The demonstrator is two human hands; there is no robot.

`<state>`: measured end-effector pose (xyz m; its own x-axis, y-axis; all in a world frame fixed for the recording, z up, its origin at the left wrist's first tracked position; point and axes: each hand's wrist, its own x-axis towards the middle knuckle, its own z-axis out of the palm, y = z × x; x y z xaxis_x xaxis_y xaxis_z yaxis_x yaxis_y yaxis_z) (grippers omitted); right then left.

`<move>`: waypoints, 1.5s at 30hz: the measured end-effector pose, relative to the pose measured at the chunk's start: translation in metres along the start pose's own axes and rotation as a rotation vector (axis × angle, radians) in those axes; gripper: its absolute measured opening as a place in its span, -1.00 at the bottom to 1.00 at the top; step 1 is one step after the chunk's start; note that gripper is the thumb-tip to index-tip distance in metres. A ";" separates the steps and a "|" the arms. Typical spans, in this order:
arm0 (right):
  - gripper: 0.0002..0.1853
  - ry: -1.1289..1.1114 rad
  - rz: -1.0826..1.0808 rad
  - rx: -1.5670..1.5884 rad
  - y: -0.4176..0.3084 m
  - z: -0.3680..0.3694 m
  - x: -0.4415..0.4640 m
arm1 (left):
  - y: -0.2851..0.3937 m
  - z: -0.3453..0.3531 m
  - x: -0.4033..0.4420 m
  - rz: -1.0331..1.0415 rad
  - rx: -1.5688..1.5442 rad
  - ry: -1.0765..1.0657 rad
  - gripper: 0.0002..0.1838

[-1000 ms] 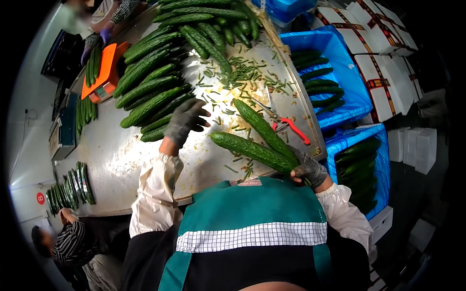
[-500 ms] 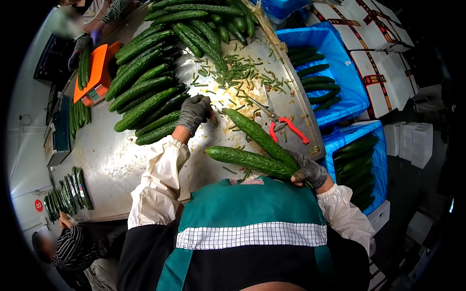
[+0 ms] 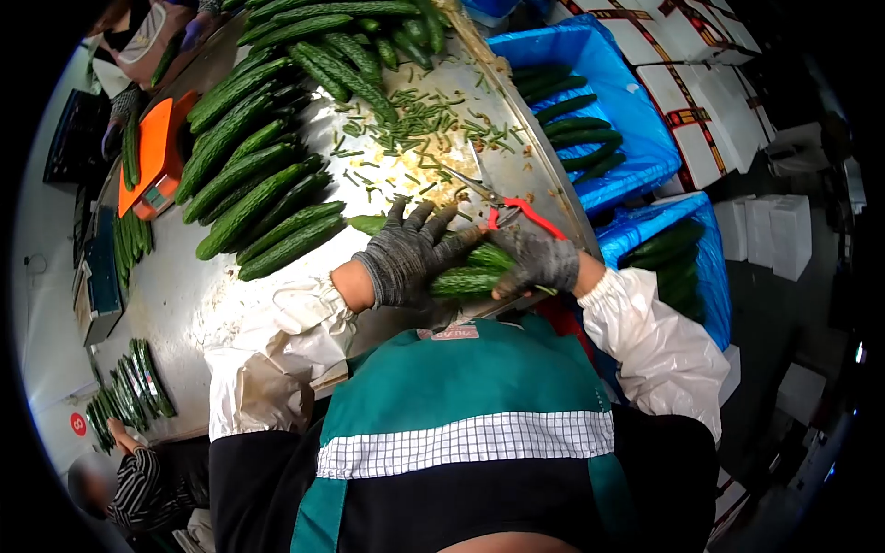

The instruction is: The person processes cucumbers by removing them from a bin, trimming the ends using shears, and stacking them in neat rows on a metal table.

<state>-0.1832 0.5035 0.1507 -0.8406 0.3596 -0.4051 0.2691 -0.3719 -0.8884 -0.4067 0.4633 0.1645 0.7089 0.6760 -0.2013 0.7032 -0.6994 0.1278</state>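
Two cucumbers [image 3: 470, 281] lie at the table's front edge, partly covered by my hands. My left hand [image 3: 406, 256], in a grey glove, rests over them with its fingers spread. At their right ends, my right hand [image 3: 539, 261], also gloved, is wrapped round the cucumbers. Just beyond it lie red-handled pruning shears [image 3: 530, 219], blades pointing up and left. A row of cucumbers [image 3: 263, 203] is laid out left of my left hand.
Cut stem pieces [image 3: 415, 120] litter the metal table [image 3: 221, 295]. Blue-lined crates [image 3: 636, 120] of cucumbers stand to the right, near white boxes [image 3: 691, 138]. An orange scale [image 3: 157, 152] is at the far left, by a co-worker's gloved hand [image 3: 112, 138]. Another person [image 3: 138, 479] handles cucumbers lower left.
My left hand has moved right and down from the cucumber row onto the held cucumbers, its fingers spreading. My right hand has shifted up and left with the cucumbers. The view has shifted.
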 end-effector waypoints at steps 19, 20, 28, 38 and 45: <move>-0.40 1.184 0.000 -0.876 0.052 -0.021 0.012 | -0.015 0.023 -0.045 -0.746 -0.227 0.299 0.22; -0.37 1.125 0.017 -1.150 0.065 -0.009 0.011 | -0.017 0.022 -0.047 -0.751 -0.218 0.299 0.22; -0.30 0.930 0.476 -1.263 0.044 0.033 0.018 | -0.020 0.027 -0.044 -0.880 -0.242 0.273 0.23; -0.42 1.053 0.287 -1.180 0.068 0.008 0.011 | -0.023 0.031 -0.044 -0.974 -0.578 0.259 0.11; -0.66 0.901 -0.286 -0.437 0.080 0.020 -0.029 | -0.028 0.038 -0.043 -1.036 -0.611 0.277 0.13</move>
<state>-0.1468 0.4468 0.0960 -0.2856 0.9582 -0.0183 0.4130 0.1058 -0.9046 -0.4590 0.4454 0.1328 -0.2623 0.9249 -0.2752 0.7971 0.3684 0.4785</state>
